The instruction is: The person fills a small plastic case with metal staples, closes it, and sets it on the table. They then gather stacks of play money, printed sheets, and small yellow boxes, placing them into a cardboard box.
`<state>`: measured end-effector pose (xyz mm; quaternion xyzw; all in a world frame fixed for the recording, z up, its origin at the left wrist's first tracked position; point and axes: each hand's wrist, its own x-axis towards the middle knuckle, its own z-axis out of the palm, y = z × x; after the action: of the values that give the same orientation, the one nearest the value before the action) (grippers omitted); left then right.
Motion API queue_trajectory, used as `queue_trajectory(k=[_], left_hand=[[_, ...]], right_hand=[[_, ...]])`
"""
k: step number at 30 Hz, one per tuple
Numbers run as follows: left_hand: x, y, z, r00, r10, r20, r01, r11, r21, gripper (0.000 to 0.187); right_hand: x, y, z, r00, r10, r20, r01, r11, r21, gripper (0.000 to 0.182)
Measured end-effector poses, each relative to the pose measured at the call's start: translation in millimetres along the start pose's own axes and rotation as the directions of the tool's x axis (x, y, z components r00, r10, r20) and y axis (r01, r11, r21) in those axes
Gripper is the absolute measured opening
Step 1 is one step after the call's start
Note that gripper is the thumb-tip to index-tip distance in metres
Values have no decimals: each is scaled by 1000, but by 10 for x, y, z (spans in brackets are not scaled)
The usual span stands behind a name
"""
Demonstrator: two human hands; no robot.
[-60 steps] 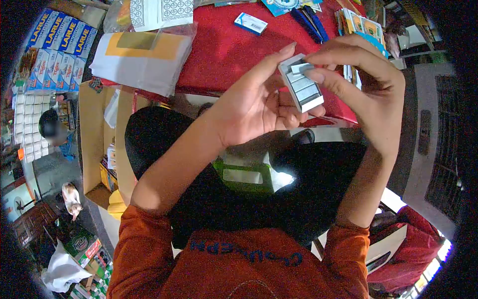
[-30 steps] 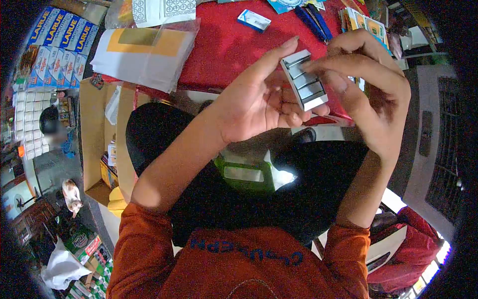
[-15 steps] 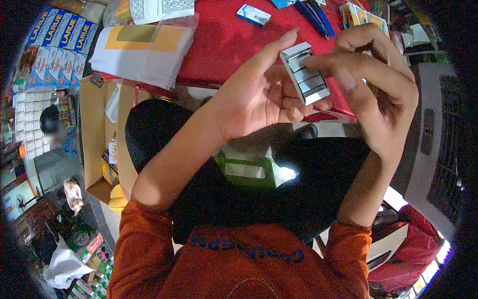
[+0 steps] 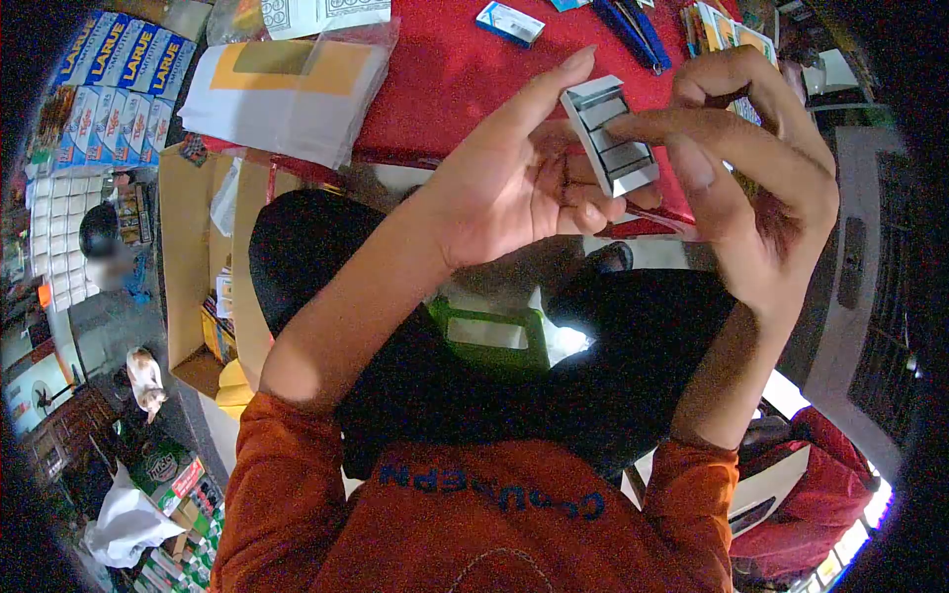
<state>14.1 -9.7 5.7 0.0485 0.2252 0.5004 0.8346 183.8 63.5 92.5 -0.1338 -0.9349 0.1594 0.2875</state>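
Observation:
My left hand (image 4: 509, 193) is closed around a small open white box (image 4: 631, 182), held tilted above my lap at the table's front edge. Inside lie silvery-grey blocks in rows that look like staple strips (image 4: 625, 156). The index fingertip of my right hand (image 4: 776, 188) rests on these blocks. Its thumb stays apart from the index finger, to the right of the box, and nothing shows between them. Beyond the hands, a blue stapler (image 4: 633, 35) and a small blue-and-white box (image 4: 509, 23) lie on the red table (image 4: 425, 89).
Plastic-wrapped papers (image 4: 267, 109) lie at the table's left. Below stands an open cardboard box (image 4: 186, 247); beer cartons (image 4: 124, 89) are stacked further left. A green plastic item (image 4: 494, 333) is between my knees. A cat (image 4: 144, 376) is on the floor.
The white box has tipped slightly and moved up a little in my left hand. My right index finger stays on the blocks inside; the right hand has shifted slightly right.

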Motion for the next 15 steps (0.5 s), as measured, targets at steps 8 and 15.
queue_trajectory(k=[8,15], left_hand=[[18,-7,-97,996,71,45,-74,996,53,64],[43,18,-43,997,46,-69,-45,999,18,65]], right_hand=[[-2,-14,0,998,58,-18,-58,998,-4,31],[-5,-55,9,998,62,1,-62,997,-49,31]])
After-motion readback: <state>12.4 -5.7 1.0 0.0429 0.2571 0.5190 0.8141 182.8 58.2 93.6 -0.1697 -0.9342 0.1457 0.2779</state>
